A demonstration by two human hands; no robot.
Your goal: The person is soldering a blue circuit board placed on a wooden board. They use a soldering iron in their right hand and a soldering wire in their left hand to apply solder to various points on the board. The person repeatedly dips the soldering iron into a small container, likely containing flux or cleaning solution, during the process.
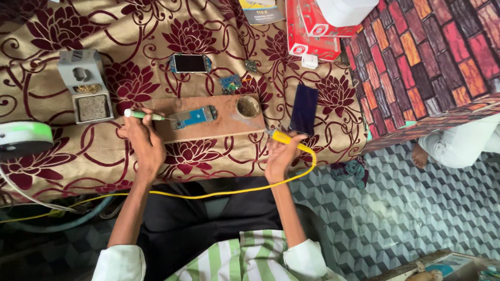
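Wooden board [217, 122] lies lengthwise across the desk [46, 165], with a small blue circuit board [193, 118] on it. The left hand [143, 141] grips a green-handled tool [144, 115], pointing right toward that circuit board. At the wooden board's right end the right hand [280, 156] clasps a yellow soldering iron [284, 137], tip pointing left.

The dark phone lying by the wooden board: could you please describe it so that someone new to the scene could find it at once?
Start at the wooden board in the middle of the flowered tablecloth. Just past its right end, above the right hand with the yellow tool, lies the dark phone. Unlike the small phone farther back, it is plain dark blue, taller and stands lengthwise.
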